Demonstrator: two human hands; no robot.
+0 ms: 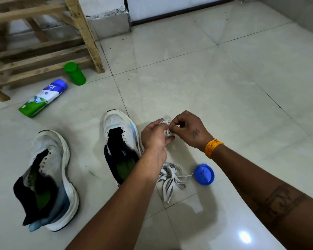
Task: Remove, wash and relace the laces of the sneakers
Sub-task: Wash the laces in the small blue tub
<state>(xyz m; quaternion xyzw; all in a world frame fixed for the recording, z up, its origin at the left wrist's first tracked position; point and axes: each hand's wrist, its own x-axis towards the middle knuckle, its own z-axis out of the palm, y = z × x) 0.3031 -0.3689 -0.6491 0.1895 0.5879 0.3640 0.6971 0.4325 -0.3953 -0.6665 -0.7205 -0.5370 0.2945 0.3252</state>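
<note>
Fingers of the left hand curl round a bunched white lace at frame centre; right hand pinches the same bundle from the other side, fingertips closed on it. Both hands meet above the floor, just right of the right-hand sneaker.

Second lace lies loose in a tangled heap on the floor, lower centre, between the forearms, strands running mostly toward the bottom of the frame.

Right-hand sneaker, white with dark collar, long axis near vertical in frame, toe toward the top, eyelets empty; its heel is hidden by the left forearm. Left-hand sneaker, lower left, also unlaced, toe toward the top, tilted slightly, tongue pulled out. Well apart from each other.

Blue lid just right of the loose lace. Blue-white-green bottle lies on its side at left, cap end toward upper right. Green container near it, beside the foot of a wooden rack at upper left. Orange thread band on the right wrist.
</note>
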